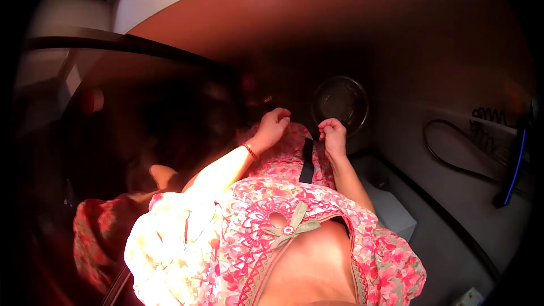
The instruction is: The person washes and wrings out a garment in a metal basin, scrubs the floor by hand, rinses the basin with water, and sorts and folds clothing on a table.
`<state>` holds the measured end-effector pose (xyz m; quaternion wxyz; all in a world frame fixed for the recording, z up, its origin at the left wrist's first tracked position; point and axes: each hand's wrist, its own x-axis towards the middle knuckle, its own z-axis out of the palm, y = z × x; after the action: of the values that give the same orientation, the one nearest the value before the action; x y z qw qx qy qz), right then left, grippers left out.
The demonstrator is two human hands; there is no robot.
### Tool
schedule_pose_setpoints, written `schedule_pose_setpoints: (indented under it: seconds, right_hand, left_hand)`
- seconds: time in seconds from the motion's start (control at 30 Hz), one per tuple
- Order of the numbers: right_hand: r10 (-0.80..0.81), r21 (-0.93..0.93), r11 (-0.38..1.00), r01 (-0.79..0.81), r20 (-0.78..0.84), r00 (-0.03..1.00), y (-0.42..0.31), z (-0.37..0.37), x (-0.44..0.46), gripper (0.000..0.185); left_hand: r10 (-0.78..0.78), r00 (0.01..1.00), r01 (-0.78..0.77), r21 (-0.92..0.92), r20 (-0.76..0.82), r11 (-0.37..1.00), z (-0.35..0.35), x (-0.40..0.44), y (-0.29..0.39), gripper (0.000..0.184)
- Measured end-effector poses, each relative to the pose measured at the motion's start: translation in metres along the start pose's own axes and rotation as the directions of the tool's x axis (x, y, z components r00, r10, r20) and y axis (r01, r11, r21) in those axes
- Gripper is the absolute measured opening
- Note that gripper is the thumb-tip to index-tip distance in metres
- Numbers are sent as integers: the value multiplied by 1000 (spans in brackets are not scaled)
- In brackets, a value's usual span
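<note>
My left hand (pixel 273 129) is over my lap, its fingers curled together; anything between them is too small to make out. To its right, my right hand (pixel 333 135) has its thumb and fingers pinched, near the lower rim of a round metal bowl (pixel 363 114). What the pinch holds, if anything, cannot be seen. The hands are apart. A red bracelet (pixel 250 151) circles my left wrist. Between my forearms a black strap (pixel 307 160) lies on the pink floral cloth (pixel 283 161).
On the left, a dark glossy panel (pixel 164 102) shows a reflection of an arm and floral cloth. At the right are a coiled cable (pixel 488 115), a black cable loop (pixel 453 164) and a blue-lit device (pixel 514 164). A pale box (pixel 394 213) stands beside my right arm.
</note>
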<state>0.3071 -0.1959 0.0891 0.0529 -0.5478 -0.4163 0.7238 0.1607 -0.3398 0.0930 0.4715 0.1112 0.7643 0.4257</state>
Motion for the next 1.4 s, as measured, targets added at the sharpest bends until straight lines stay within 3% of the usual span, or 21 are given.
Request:
schedule_pose_setpoints:
  seconds: [0.13,0.23,0.27,0.33,0.4,0.47,0.6,0.7,0.77,0.8,0.83,0.87,0.93,1.03,1.07,1.1,1.13,1.2,1.23,1.33,1.4]
  right_hand:
    - [44,-69,997,-37,108,993,4,47,-17,14]
    - [79,-123,991,-57,181,980,16,79,-38,14]
    - [90,-129,990,-64,203,975,17,80,-42,14]
    - [242,-159,965,-207,252,937,13,75,-42,14]
    - [223,-237,959,-154,303,926,-6,81,-42,15]
    - [136,-267,963,-25,405,904,-25,91,-43,15]
    - [34,-389,877,283,636,771,-61,115,-47,16]
    - [-126,-275,828,488,757,641,-67,144,-43,10]
    - [-61,-450,650,612,772,632,-74,167,-41,25]
    - [-45,-495,570,656,778,626,-74,179,-38,30]
    - [-66,-494,526,692,788,612,-72,188,-31,33]
    - [-86,-491,480,727,798,596,-72,194,-24,36]
    - [-183,-445,396,803,819,544,-79,206,-12,39]
    - [-286,-407,256,877,834,471,-82,211,0,43]
    - [-341,-407,180,895,828,445,-79,211,4,44]
    - [-334,-447,177,877,811,481,-83,212,6,45]
    - [-428,-446,84,891,791,437,-77,213,16,45]
    - [-476,-513,32,858,747,465,-78,209,26,45]
    - [-487,-506,31,862,746,455,-79,202,31,45]
    - [-576,-508,-10,861,707,410,-70,193,30,36]
    - [-584,-501,-13,865,706,400,-65,197,28,34]
  left_hand:
    - [-26,999,34,-235,37,971,-16,-16,10,25]
    - [6,995,8,-137,98,991,-34,-34,-10,26]
    - [81,996,-78,-83,30,994,-29,-40,-21,27]
    - [-172,975,205,-274,140,940,-37,-50,-11,26]
    - [-252,957,289,-358,145,888,-48,-56,-6,24]
    - [-356,924,381,-436,140,815,-63,-60,-4,24]
    - [-423,903,382,-585,71,716,-78,-84,-11,35]
    - [-512,856,424,-472,-71,773,-106,-78,-10,50]
    - [-534,843,461,-434,-58,774,-137,-62,-22,53]
    - [-486,870,423,-386,-79,820,-153,-48,-41,53]
    - [-363,852,382,-24,-378,924,-156,-45,-17,52]
    - [-201,882,267,102,-425,958,-158,-40,-17,52]
    - [-194,860,407,406,-472,818,-159,-20,4,49]
    - [-210,931,287,241,-298,927,-140,1,-3,40]
    - [106,972,17,511,-211,860,-138,23,-41,36]
    - [387,921,-249,709,-37,660,-135,35,-66,32]
    - [373,928,-249,705,-23,664,-127,38,-61,32]
    - [322,925,-95,699,-201,709,-111,44,-25,25]
    - [309,931,-93,695,-193,713,-105,46,-18,25]
    - [278,950,-109,689,-140,717,-98,50,-9,21]
    - [424,903,-288,634,-69,717,-102,49,-11,18]
